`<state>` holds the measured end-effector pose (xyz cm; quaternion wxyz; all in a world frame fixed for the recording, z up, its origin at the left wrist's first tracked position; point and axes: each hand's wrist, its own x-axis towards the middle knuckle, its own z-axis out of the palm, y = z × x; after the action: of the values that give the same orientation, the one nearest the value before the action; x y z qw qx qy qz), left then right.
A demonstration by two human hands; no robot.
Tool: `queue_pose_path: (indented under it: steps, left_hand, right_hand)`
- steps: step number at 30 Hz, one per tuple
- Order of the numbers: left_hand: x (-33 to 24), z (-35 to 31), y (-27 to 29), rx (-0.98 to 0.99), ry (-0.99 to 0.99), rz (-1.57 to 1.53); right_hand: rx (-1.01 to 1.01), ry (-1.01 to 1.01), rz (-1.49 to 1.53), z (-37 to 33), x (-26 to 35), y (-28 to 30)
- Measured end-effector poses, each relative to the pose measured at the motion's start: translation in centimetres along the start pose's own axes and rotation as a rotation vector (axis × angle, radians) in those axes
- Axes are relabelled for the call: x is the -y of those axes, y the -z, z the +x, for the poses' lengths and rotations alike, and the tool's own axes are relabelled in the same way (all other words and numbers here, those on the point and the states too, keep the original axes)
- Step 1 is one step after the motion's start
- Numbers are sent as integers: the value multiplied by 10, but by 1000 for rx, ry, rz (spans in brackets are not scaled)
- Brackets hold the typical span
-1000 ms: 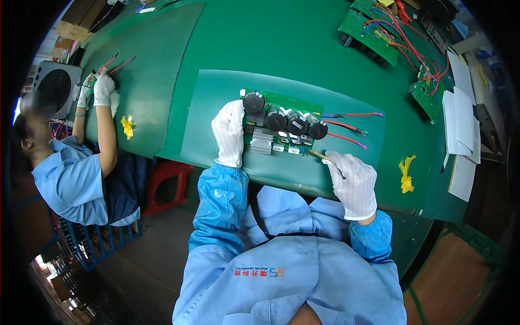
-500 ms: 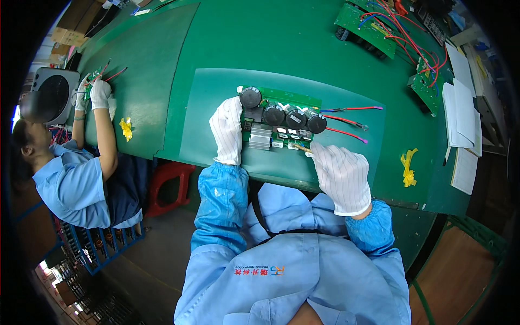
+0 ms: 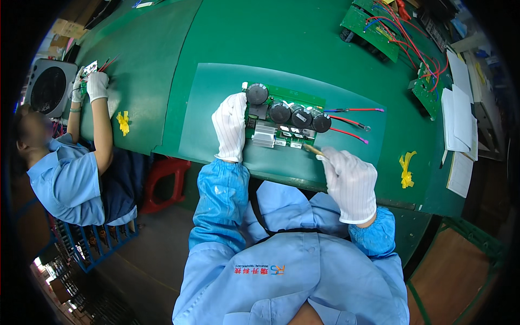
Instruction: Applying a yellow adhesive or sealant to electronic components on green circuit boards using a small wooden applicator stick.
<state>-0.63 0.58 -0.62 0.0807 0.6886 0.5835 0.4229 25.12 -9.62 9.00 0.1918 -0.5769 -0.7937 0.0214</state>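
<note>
A green circuit board (image 3: 295, 97) lies on a pale green mat (image 3: 206, 108). It carries several round black capacitors (image 3: 280, 112), a silver finned heat sink (image 3: 264, 135) and small white parts along its near edge. Red and blue wires (image 3: 346, 119) with crimped ends run off its right side. My left hand (image 3: 230, 127), in a white striped glove, is closed on the board's left edge. A thin brown stick-like tool (image 3: 312, 149) is pinched in my gloved right hand (image 3: 349, 184). Its tip is by the board's near right edge; whether it touches cannot be made out.
Wired boards (image 3: 371, 30) stand at the far right, beside white papers (image 3: 457, 119). Yellow strips (image 3: 406, 169) lie on the green table (image 3: 244, 32) to the right. At the left, a co-worker (image 3: 70, 179) handles another small board, near a red stool (image 3: 165, 184).
My right hand has drawn slightly toward me and to the right, taking the tool's tip off the parts to the board's near edge. The board sits slightly right and lower in view.
</note>
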Motion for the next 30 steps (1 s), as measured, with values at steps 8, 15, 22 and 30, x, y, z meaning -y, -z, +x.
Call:
queue_pose_path:
  steps: [8,15,22,30]
  left_hand:
    - [1,-1,-1,-8,51,-56]
    - [-8,2,4,31,158,-157]
    - [-6,0,3,48,220,-179]
    - [-12,2,5,59,277,-232]
  right_hand:
    - [-30,-82,61,-14,-15,-6]
    - [-34,-32,-26,-8,-11,-4]
    - [70,-61,-13,-13,-9,2]
    - [24,-85,149,-15,-9,-2]
